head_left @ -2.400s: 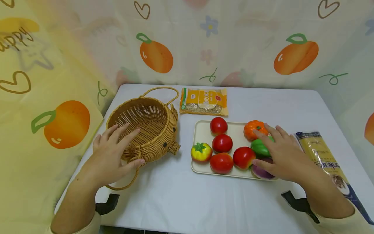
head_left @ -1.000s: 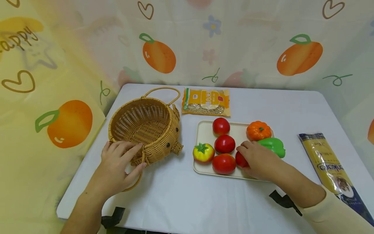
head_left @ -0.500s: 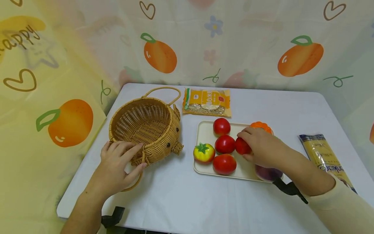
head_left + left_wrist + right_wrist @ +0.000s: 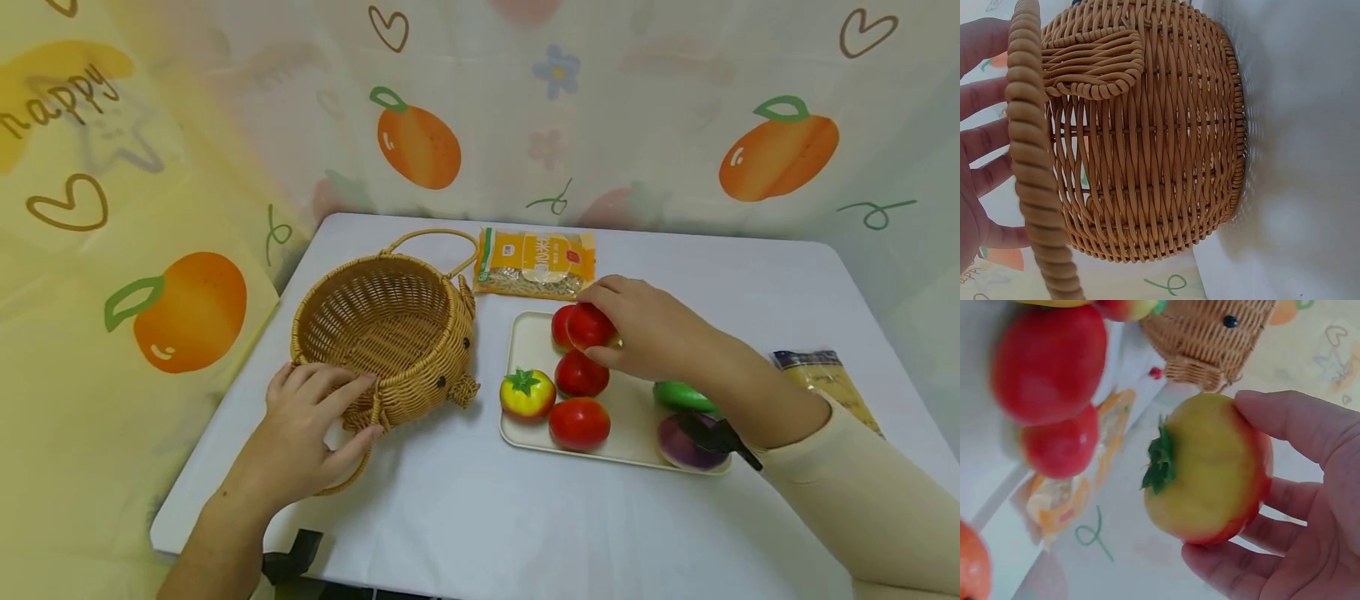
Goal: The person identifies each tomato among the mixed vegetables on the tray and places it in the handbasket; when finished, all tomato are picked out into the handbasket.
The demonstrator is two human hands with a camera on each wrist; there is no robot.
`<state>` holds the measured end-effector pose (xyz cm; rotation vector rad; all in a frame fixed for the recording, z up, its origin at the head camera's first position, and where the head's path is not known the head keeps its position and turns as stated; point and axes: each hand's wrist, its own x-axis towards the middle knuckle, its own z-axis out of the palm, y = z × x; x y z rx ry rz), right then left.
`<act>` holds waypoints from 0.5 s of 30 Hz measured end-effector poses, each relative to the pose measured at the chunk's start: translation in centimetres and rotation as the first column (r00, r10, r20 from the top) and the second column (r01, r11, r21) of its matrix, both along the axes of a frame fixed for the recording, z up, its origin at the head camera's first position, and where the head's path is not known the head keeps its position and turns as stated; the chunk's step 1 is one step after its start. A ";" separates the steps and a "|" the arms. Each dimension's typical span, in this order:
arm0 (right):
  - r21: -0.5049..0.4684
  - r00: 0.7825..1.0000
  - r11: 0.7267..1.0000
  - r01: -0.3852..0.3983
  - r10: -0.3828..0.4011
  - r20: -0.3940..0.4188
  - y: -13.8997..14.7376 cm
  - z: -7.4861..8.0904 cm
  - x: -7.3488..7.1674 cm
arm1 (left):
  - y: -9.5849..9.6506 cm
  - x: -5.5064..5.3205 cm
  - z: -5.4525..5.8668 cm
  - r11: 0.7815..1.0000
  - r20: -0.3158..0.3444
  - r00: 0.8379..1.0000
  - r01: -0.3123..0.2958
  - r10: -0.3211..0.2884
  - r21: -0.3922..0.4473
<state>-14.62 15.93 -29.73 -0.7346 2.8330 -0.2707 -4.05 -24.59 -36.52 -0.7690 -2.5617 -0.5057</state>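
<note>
My right hand (image 4: 648, 329) grips a red and yellow toy tomato (image 4: 1210, 469) with a green leafy top, lifted above the cream tray (image 4: 630, 425). Thumb and fingers hold it from opposite sides. On the tray lie several more red tomatoes (image 4: 581, 423), a yellow one (image 4: 528, 394), a green pepper (image 4: 684, 397) and a purple eggplant (image 4: 678, 442). My left hand (image 4: 303, 429) rests at the near rim of the wicker basket (image 4: 412, 400), beside its front handle (image 4: 1035, 162). Its fingers look fairly straight. The basket has an animal face and holds nothing I can see.
A yellow pasta packet (image 4: 536, 265) lies behind the tray. To the right, a gold packet (image 4: 828, 383) is partly covered by my right arm. An orange toy pumpkin (image 4: 971, 562) shows at the right wrist view's edge. A patterned curtain (image 4: 480, 125) stands behind the table.
My right hand has reached into the tray, taken hold of a tomato, lifted it and carried it leftward and back. My left hand has settled onto the basket rim. The basket has shifted slightly right.
</note>
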 end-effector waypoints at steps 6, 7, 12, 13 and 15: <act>-0.076 0.998 0.996 -0.051 0.049 -0.031 -3.2 1.0 -1.9 | -0.3 0.2 0.0 1.000 -0.007 1.000 0.002 -0.002 0.010; -0.091 0.997 0.994 -0.064 0.061 -0.039 -3.7 1.0 -2.2 | -0.4 0.2 0.0 1.000 -0.006 1.000 0.003 -0.003 0.013; -0.135 0.992 0.984 -0.120 0.114 -0.052 -6.4 1.3 -3.4 | -0.4 0.2 -0.1 1.000 -0.014 1.000 0.012 -0.012 0.026; -0.140 0.991 0.982 -0.128 0.122 -0.051 -6.9 1.4 -3.6 | -0.4 0.2 -0.1 1.000 -0.018 1.000 0.015 -0.014 0.028; -0.148 0.989 0.978 -0.144 0.137 -0.054 -7.8 1.6 -3.9 | -0.3 0.1 0.0 0.999 -0.023 0.999 0.023 -0.022 0.030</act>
